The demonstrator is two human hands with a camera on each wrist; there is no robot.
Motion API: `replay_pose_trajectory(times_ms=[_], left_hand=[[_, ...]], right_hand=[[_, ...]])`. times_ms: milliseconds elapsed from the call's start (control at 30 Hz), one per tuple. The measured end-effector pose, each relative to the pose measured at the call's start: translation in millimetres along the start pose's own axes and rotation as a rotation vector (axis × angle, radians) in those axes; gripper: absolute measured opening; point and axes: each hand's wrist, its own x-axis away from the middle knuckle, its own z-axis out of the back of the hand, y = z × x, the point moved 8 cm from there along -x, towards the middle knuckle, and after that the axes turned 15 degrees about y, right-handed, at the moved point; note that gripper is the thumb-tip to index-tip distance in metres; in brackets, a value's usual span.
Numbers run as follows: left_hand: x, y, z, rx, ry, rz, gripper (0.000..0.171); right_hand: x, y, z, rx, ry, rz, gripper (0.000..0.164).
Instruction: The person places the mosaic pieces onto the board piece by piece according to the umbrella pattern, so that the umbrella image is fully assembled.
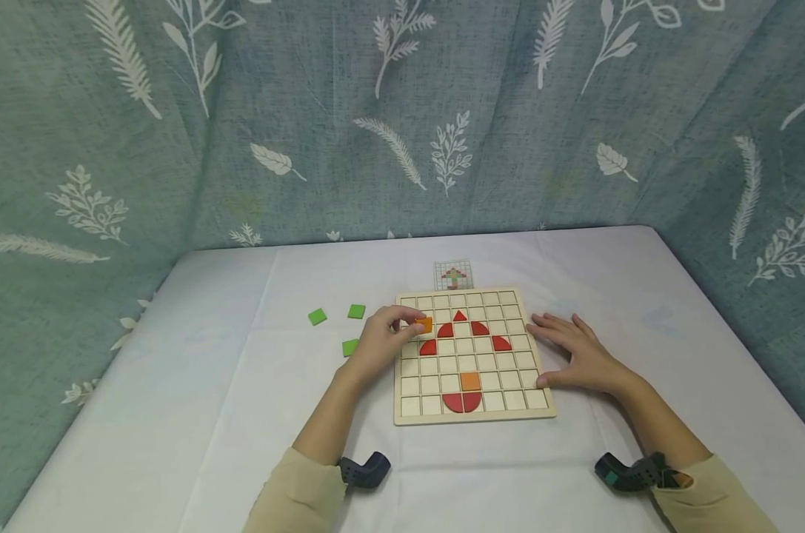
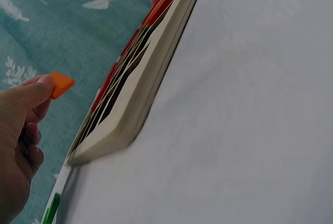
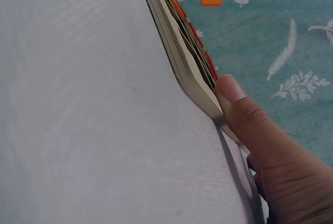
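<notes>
1. Your left hand (image 1: 378,337) pinches an orange tile (image 1: 425,325) between thumb and fingers, holding it above the board's far left part; both wrist views show it lifted clear.
2. Your right hand (image 1: 582,359) lies spread at the board's right side, fingers fairly straight, thumb touching the edge.
3. Expect the tile to be light, stiff and hard to break; its painted-looking faces may be a little slippery. Hold it by opposite edges with your fingertips, leaving its underside free.
4. The board (image 1: 509,415) lies flat on the tabletop (image 1: 242,370). It looks rigid and wooden, probably light enough to slide on the cloth, so steady it by its raised rim, away from the loose-looking red pieces (image 1: 458,316).
5. Your left fingers cover part of the tile and the squares beneath; its exact height is hard to judge.
6. The near green tile (image 1: 350,347) is partly hidden by your left hand.
7. The pattern card (image 1: 453,275) is small, its near edge meeting the board's far rim in view; you cannot tell whether it runs underneath.
</notes>
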Motion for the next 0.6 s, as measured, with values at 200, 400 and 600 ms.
replay_pose_trajectory(times_ms=[200, 400, 600], left_hand=[[1.8, 5.6, -20.5, 0.03, -0.039, 0.003, 0.021], [6.2, 18.2, -39.3, 0.028, -0.077, -0.071, 0.022], [9.6, 26.2, -52.0, -0.024, -0.101, -0.125, 0.019]], right_hand=[[0.2, 0.1, -0.1, 0.001, -0.002, -0.004, 0.092], [0.5, -0.5, 1.3, -0.012, 0.003, 0.007, 0.09], [0.3, -0.2, 0.0, -0.011, 0.004, 0.012, 0.088]])
